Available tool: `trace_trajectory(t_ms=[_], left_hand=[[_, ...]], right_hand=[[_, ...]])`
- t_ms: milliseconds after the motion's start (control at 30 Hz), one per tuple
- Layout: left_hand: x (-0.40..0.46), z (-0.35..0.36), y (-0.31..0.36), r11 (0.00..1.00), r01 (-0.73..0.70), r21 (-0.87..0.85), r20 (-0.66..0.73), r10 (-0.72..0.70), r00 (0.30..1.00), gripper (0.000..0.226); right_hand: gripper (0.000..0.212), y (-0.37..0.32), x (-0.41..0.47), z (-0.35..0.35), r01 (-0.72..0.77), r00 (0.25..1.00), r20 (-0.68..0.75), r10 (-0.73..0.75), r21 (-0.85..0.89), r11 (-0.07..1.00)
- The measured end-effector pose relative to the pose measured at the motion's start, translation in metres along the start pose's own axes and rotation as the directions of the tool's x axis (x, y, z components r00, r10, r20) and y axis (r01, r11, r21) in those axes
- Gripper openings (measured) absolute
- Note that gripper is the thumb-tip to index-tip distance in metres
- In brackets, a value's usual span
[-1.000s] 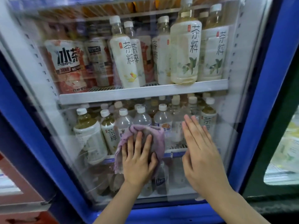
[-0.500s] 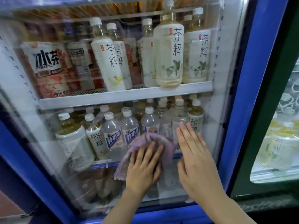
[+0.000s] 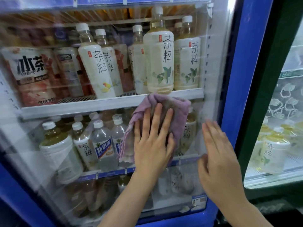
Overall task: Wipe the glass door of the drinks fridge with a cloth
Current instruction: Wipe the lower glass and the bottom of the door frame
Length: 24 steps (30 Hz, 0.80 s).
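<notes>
At the far left, the blue frame (image 3: 19,194) of the drinks fridge runs down at a slant, and the glass door (image 3: 54,102) fills most of the view, hazy with reflections. Behind the glass, a white shelf (image 3: 78,106) carries tall tea bottles (image 3: 96,66), with smaller bottles (image 3: 102,145) on the row below.

Toward the middle, the left hand (image 3: 151,145) is raised from a bare forearm that comes up from the lower edge. Its palm lies flat against the glass, fingers (image 3: 155,118) spread a little and pointing upward, pressing a lilac cloth (image 3: 173,110) onto the door. The cloth is bunched under the palm; its upper edge reaches the front lip of the white shelf, just below a large pale bottle (image 3: 158,63), and a loose flap hangs down at the left side of the hand. The hand is open over the cloth, pinning it and not gripping it in a fist.

Just to the right, the right hand (image 3: 218,159) is held up with the fingers straight and close together, empty, its palm facing the glass near the door's right edge. Its fingertips are motion-blurred, and whether it touches the glass cannot be told.

Beyond it stands the blue right-hand upright, then a dark green frame (image 3: 265,102) of a neighbouring cooler.
</notes>
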<state>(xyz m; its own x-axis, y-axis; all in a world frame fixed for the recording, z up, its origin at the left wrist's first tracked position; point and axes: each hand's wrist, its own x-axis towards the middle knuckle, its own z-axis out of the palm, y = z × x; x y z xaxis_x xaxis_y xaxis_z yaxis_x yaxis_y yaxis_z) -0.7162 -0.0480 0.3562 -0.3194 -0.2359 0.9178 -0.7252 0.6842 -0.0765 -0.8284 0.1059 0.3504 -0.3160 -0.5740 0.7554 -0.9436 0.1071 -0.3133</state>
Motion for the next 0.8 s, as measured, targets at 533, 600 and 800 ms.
trace_trajectory(t_ms=[533, 600, 800], left_hand=[[-0.038, 0.016, 0.042, 0.995, -0.062, -0.074, 0.124, 0.07, 0.99, 0.076], [-0.002, 0.015, 0.052, 0.997, 0.005, -0.075, 0.051, -0.001, 0.999, 0.075], [-0.018, 0.035, 0.069, 0.994, -0.086, -0.066, 0.09, 0.092, 0.992, 0.078]], right_hand=[[0.082, 0.031, 0.003, -0.011, -0.125, 0.989, -0.083, 0.119, -0.074, 0.989], [0.081, 0.031, 0.003, -0.012, -0.12, 0.99, -0.085, 0.114, -0.064, 0.991], [0.083, 0.034, 0.007, -0.018, -0.136, 0.986, -0.108, 0.131, -0.043, 0.99]])
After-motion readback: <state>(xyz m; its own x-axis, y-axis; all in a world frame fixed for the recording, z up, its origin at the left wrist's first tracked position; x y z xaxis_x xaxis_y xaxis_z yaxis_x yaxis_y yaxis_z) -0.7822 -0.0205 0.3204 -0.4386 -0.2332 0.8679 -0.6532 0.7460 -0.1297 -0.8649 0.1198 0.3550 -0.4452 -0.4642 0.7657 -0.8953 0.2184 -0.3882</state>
